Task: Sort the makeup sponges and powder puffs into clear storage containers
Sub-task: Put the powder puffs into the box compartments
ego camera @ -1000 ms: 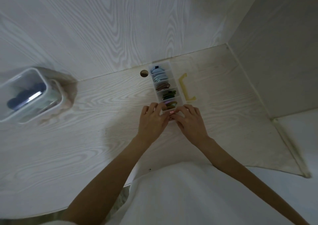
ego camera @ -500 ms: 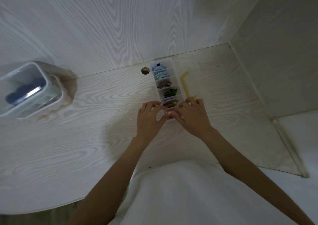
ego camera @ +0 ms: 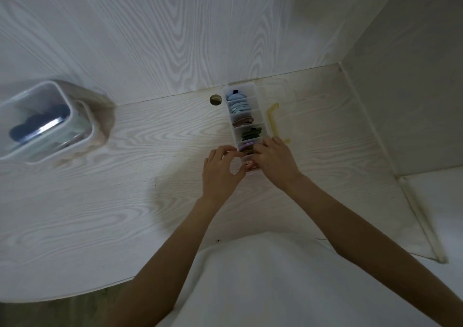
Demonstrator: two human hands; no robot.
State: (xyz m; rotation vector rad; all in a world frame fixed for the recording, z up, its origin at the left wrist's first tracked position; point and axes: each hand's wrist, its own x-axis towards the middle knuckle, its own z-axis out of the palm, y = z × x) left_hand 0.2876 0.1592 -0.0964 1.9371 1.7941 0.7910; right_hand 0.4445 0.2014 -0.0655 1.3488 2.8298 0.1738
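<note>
The fingers of the left hand were curled toward the thumb at the near end of the divided clear container, just right of frame centre, and the right hand lay over that same end from the other side, its fingers bent down into the nearest compartments; whether either hand actually pinched a puff I could not tell, since the fingertips hid the spot. A lilac puff and something pinkish showed between the hands, so the step looked like seating a puff into the near compartments, with blue puffs, brown ones and dark green ones already filed farther up. The next move probably called for pressing the piece upright between the dividers without tipping the narrow box. A yellow strip lay just beside the container on the right. The worktop offered open room to the left, where a second clear tub with dark contents sat at the left edge; walls closed in above and at right.
</note>
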